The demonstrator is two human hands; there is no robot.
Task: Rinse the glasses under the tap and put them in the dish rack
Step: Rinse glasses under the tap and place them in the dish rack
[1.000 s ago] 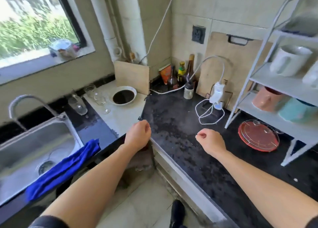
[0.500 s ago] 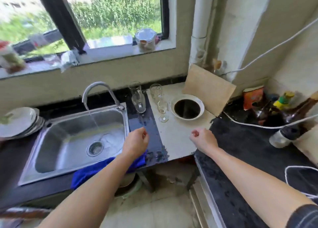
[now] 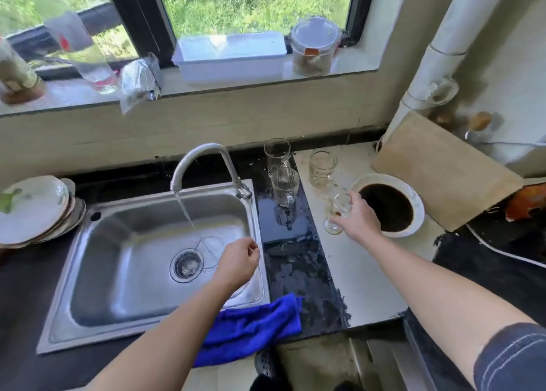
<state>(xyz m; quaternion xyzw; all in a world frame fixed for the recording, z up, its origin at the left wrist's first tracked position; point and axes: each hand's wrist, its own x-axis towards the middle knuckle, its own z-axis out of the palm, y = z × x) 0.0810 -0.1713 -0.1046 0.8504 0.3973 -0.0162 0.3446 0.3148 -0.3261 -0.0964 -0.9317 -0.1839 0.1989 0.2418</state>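
A small stemmed glass (image 3: 337,213) stands on the pale counter, and my right hand (image 3: 359,220) grips its bowl from the right. Behind it stand three more glasses: a tall one (image 3: 276,152), a handled glass mug (image 3: 284,186) on the wet black strip, and a squat patterned one (image 3: 322,167). The curved tap (image 3: 204,157) runs a thin stream into the steel sink (image 3: 124,272). My left hand (image 3: 238,261) hovers over the sink's right edge with curled fingers, holding nothing. The dish rack is out of view.
A bowl of dark liquid (image 3: 413,210) sits right beside my right hand. A wooden board (image 3: 443,172) leans at the back right. A blue cloth (image 3: 251,322) hangs over the front edge. Stacked plates (image 3: 32,210) lie left of the sink.
The view has swung left from the rack corner to the sink. My right hand reached forward and took hold of the stemmed glass; my left hand moved over the sink.
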